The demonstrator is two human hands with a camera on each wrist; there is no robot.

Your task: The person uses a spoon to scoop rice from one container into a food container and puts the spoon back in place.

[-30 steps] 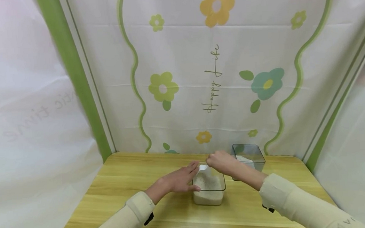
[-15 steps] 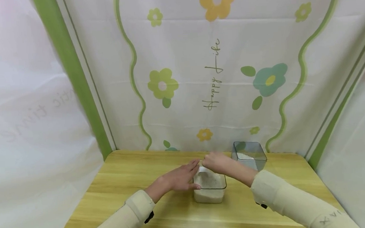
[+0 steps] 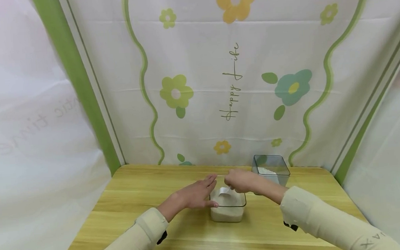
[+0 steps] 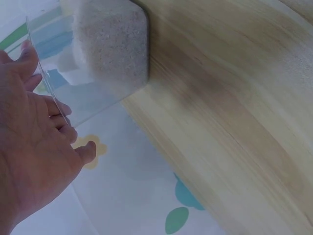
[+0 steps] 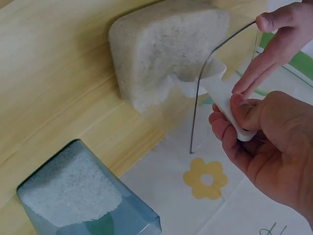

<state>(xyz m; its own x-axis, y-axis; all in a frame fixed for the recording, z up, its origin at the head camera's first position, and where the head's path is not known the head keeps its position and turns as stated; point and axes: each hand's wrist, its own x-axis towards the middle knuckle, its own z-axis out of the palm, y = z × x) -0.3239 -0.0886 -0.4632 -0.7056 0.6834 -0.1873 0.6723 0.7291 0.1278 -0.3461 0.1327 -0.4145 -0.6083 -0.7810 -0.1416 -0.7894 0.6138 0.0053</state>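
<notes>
A clear square container (image 3: pixel 230 206) of pale, rice-like grain (image 5: pixel 156 54) stands on the table. My left hand (image 3: pixel 197 194) rests at its left rim; in the left wrist view the fingers (image 4: pixel 56 105) lie mostly extended along the edge. A white scoop (image 5: pixel 221 98) is pinched by its handle between the thumb and curled fingers of my right hand (image 3: pixel 241 180). Its bowl is inside the container, low by the grain; how deep it sits in the grain I cannot tell. My left fingers come close to the right hand in the right wrist view.
Behind and to the right stands a blue-tinted clear container (image 3: pixel 272 164), partly filled with white grain (image 5: pixel 73 191). The wooden table (image 3: pixel 149 193) ends at a white curtain (image 3: pixel 200 128) printed with flowers. More curtain hangs on both sides.
My right hand shifted left, then a little back to the right, and the scoop's bowl now sits lower in the container. The left hand keeps its place at the rim.
</notes>
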